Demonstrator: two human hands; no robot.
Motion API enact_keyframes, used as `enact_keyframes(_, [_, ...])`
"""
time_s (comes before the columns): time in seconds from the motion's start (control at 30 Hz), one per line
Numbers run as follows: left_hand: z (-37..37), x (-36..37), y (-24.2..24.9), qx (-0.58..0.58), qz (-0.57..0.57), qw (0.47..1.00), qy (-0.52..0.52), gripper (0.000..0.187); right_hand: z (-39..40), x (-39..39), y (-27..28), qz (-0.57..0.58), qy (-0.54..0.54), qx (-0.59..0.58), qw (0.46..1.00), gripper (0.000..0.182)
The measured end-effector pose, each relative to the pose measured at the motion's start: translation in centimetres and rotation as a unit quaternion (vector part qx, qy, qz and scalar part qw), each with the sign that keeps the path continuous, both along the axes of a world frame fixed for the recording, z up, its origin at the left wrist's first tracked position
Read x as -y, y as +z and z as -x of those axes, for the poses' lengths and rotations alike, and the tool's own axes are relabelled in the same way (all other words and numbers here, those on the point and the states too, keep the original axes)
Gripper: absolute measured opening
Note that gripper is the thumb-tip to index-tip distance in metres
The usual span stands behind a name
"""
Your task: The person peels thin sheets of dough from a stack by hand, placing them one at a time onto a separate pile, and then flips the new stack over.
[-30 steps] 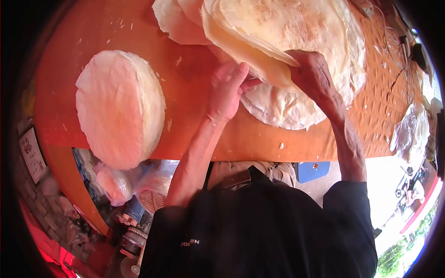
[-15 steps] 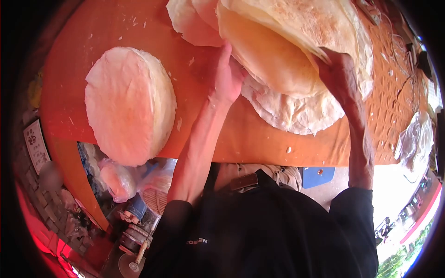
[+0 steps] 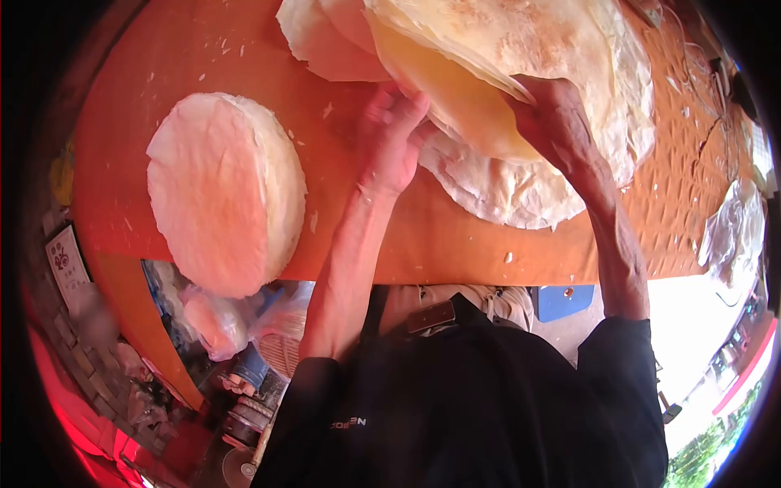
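Thin round flatbread sheets (image 3: 561, 49) lie in a wide, loose pile at the top right. My right hand (image 3: 557, 122) pinches the edge of some sheets and holds them lifted, with a yellowish sheet (image 3: 455, 98) showing beneath. My left hand (image 3: 394, 134) is at the left edge of that sheet, palm up, its fingers curled; whether it grips the edge is unclear. Paler sheets (image 3: 333, 41) stick out beyond the left hand. A neat stack of round sheets (image 3: 215, 195) stands apart on the left.
Crumbs dot the orange table (image 3: 350, 244). A clear plastic bag (image 3: 732, 228) hangs at the right edge, with cables (image 3: 691, 57) above it. Bagged items (image 3: 215, 321) and a blue stool (image 3: 563, 303) are below the front edge.
My right hand has moved left with the lifted edge, folding the sheets further over the yellowish one. My left hand has turned slightly and its fingers have curled.
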State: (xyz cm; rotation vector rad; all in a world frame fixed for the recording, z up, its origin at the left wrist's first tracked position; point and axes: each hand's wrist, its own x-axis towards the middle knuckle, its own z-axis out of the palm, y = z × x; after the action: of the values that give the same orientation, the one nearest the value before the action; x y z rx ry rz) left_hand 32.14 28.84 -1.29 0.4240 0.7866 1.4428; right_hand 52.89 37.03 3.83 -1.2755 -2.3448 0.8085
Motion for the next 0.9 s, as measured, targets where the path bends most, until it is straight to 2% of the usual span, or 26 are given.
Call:
enact_keyframes(0.07, [-0.8,-0.1,0.6,0.006,-0.005,1.0,0.004,0.031,0.7,0.2,-0.2,0.025,0.02,-0.011,0.999,0.016])
enact_keyframes(0.17, [-1.4,-0.6,1.6,0.013,0.003,1.0,0.002,0.033,1.4,0.9,-0.2,0.001,0.024,-0.077,0.997,0.017])
enact_keyframes(0.2, [-1.5,-0.7,1.8,0.016,0.01,1.0,-0.002,0.034,1.4,1.0,-0.1,0.035,0.006,-0.093,0.995,0.027])
enact_keyframes(0.33, [-2.2,-1.2,1.3,0.011,0.017,1.0,0.0,0.03,1.7,1.5,1.0,-0.025,0.03,-0.046,0.998,0.034])
enact_keyframes(0.4, [-2.5,-1.4,1.2,-0.014,0.031,0.999,0.018,0.028,2.1,1.6,-0.3,-0.019,-0.015,-0.065,0.998,0.029])
enact_keyframes(0.43, [-2.6,-1.4,1.4,-0.058,0.084,0.994,0.026,0.027,2.2,1.8,-1.0,-0.016,-0.038,-0.073,0.997,0.027])
enact_keyframes(0.47, [-2.9,-1.4,1.6,-0.101,0.137,0.985,0.033,0.027,2.8,2.4,-1.6,-0.095,-0.039,-0.019,0.995,0.021])
enact_keyframes(0.5, [-3.2,-1.3,1.8,-0.142,0.19,0.971,0.037,0.029,4.0,3.1,-1.6,-0.076,-0.055,0.06,0.994,0.017])
enact_keyframes(0.6, [-3.5,-0.8,-0.5,-0.049,0.19,0.98,0.029,0.026,5.7,3.7,-1.5,-0.129,-0.08,0.113,0.982,0.018])
enact_keyframes(0.7, [-5.0,0.8,2.0,0.052,0.154,0.986,0.027,0.028,3.0,2.9,1.6,-0.11,-0.077,0.091,0.987,0.013])
enact_keyframes(0.77, [-6.0,2.8,3.4,0.101,0.097,0.989,-0.039,0.039,0.8,2.0,4.2,-0.116,-0.057,0.089,0.988,0.008])
enact_keyframes(0.8, [-6.2,4.1,2.5,0.11,0.103,0.986,-0.075,0.046,-0.9,1.0,4.8,-0.146,-0.047,0.06,0.986,0.009])
enact_keyframes(0.87, [-6.1,6.2,1.5,0.104,0.118,0.985,-0.066,0.048,-4.8,-2.2,6.7,-0.147,-0.116,0.061,0.98,0.03])
enact_keyframes(0.9, [-5.9,7.1,1.2,0.098,0.127,0.985,-0.06,0.049,-7.6,-4.2,7.9,-0.152,-0.148,0.067,0.975,0.029])
